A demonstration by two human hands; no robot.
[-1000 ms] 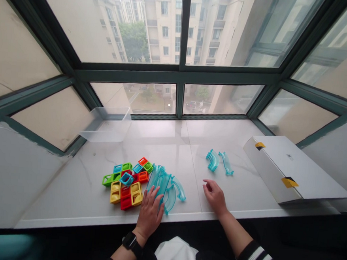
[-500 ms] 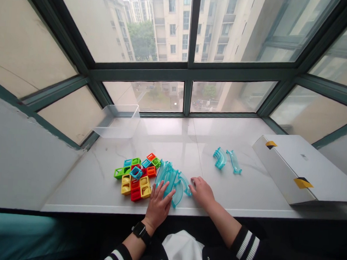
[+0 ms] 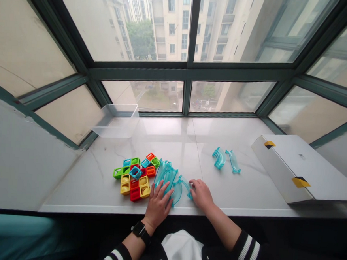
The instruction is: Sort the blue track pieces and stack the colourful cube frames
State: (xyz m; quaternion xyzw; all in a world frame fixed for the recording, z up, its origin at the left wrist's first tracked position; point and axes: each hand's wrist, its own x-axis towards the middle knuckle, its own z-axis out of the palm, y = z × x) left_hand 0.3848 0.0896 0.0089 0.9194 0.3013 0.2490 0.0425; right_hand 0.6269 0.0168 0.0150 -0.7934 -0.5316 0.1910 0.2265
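Clear blue marble-run track pieces (image 3: 166,175) lie heaped near the front edge of the white sill. My left hand (image 3: 158,204) rests on the near side of this heap, fingers spread and flat. At the heap's right side, my right hand (image 3: 201,194) has its fingers closed at the end of a curved blue track piece (image 3: 183,182); the fingertips are partly hidden. Left of the heap sit colourful cube blocks, among them yellow blocks (image 3: 144,186), a red block (image 3: 135,194) and green blocks (image 3: 117,173).
Two blue track pieces, one strongly curved (image 3: 219,158) and one slimmer (image 3: 233,162), lie apart to the right. A clear plastic bin (image 3: 116,132) stands at the back left. At the right is a white box (image 3: 304,163) with yellow-black tape. Windows enclose the sill (image 3: 97,196).
My right hand has shifted slightly right and down, and the curved track piece has moved a little away from the heap with it. My left hand stays nearly still.
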